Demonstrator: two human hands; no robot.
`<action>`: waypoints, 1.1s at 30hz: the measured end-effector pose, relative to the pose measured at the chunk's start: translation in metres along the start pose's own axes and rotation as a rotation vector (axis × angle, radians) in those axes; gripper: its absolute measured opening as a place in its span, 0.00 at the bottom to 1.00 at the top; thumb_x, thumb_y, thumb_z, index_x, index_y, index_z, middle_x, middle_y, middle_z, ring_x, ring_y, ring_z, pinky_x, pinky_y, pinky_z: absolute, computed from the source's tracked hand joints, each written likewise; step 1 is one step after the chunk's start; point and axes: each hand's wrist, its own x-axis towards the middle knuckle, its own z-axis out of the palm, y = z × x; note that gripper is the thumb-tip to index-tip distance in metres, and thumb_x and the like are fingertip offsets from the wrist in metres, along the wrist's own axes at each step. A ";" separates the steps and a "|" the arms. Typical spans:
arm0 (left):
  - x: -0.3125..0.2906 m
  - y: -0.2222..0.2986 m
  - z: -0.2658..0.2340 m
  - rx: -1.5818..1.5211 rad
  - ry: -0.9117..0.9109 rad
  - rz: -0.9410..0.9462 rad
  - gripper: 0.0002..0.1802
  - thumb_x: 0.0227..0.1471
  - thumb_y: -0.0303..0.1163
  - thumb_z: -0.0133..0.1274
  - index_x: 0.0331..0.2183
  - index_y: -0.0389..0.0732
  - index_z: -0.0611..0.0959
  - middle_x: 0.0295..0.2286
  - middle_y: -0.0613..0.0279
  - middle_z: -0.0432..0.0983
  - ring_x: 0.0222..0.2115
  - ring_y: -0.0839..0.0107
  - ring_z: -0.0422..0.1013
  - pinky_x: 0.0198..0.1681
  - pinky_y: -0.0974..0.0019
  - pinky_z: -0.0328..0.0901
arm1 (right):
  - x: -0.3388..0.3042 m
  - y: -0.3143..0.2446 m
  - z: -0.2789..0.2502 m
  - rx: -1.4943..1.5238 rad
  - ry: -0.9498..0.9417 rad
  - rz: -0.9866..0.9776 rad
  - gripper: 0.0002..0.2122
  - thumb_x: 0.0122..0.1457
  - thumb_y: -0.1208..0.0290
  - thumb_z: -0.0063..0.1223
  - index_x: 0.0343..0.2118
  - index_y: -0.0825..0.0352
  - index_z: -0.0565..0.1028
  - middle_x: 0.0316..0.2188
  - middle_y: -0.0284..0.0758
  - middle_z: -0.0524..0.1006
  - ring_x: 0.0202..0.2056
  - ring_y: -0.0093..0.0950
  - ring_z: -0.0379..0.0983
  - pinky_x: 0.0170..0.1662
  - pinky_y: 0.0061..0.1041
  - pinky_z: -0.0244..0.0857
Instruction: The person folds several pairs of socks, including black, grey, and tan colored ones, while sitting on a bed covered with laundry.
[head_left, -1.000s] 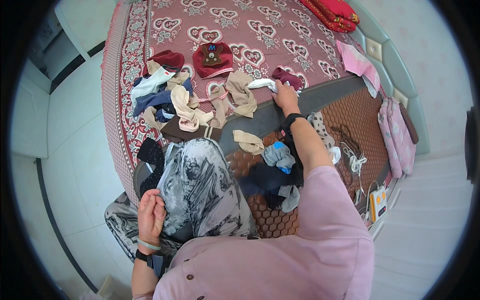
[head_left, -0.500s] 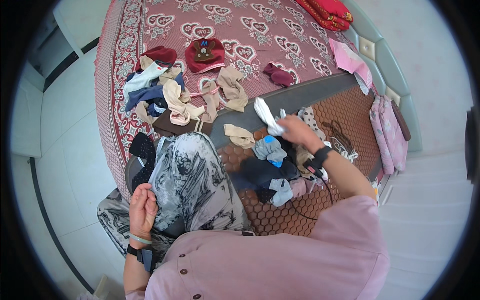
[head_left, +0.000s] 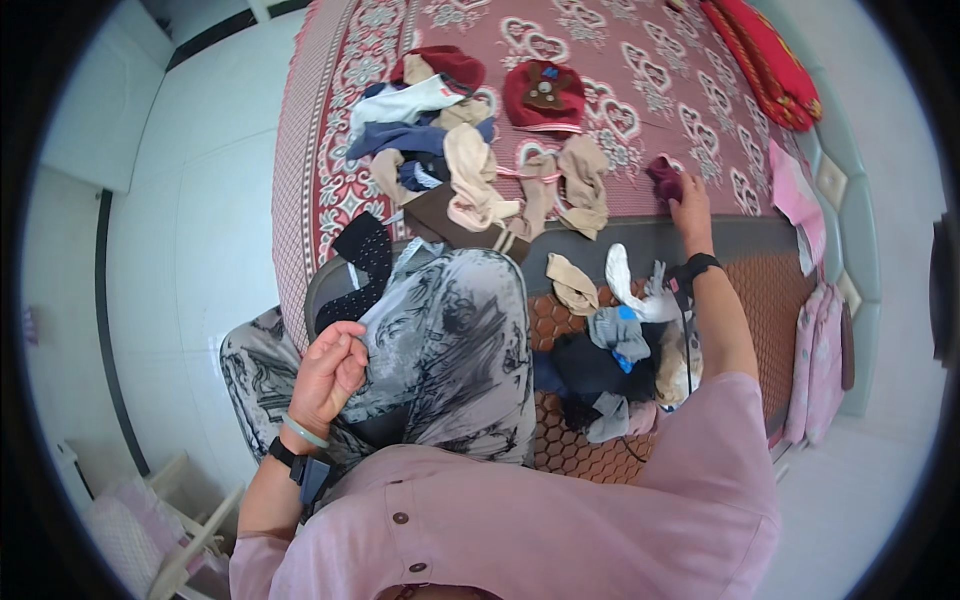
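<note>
My right hand reaches out to a crumpled maroon sock on the bedspread, its fingers closed on the sock's right side. My left hand rests by my knee with fingers curled and tips together; whatever they hold, if anything, does not show. Just beyond it lies a black dotted sock. Right of my knee is a pile with a white sock, a grey-and-blue sock, dark cloth and a beige sock.
Ahead lies a heap of beige socks, a white sock and navy cloth. A maroon knitted hat with a bear patch sits beside it. Red folded bedding and a pink folded quilt lie near the padded headboard.
My right hand has left the white sock, which now lies on the pile, and moved farther out to the maroon sock. My left hand stays by my knee. The whole view has shifted.
</note>
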 end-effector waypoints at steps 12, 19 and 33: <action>0.005 0.000 -0.005 -0.087 -0.039 -0.038 0.13 0.65 0.31 0.41 0.47 0.33 0.72 0.27 0.57 0.75 0.16 0.77 0.65 0.19 0.75 0.60 | 0.006 0.015 0.048 0.323 -0.012 0.200 0.21 0.49 0.73 0.62 0.48 0.66 0.74 0.36 0.43 0.79 0.41 0.38 0.76 0.46 0.33 0.69; 0.005 -0.002 -0.003 -0.055 -0.050 0.022 0.13 0.66 0.32 0.41 0.46 0.34 0.72 0.26 0.59 0.75 0.17 0.79 0.66 0.19 0.76 0.61 | -0.029 -0.052 0.001 0.913 -0.207 0.229 0.14 0.58 0.73 0.56 0.47 0.69 0.74 0.37 0.31 0.78 0.39 0.21 0.72 0.44 0.22 0.66; 0.001 -0.007 -0.006 -0.019 -0.151 0.064 0.11 0.65 0.30 0.42 0.44 0.35 0.73 0.26 0.60 0.76 0.19 0.80 0.68 0.22 0.77 0.63 | -0.216 -0.040 -0.134 -0.069 -0.498 -0.236 0.25 0.47 0.73 0.59 0.52 0.57 0.73 0.44 0.45 0.74 0.44 0.47 0.71 0.49 0.39 0.66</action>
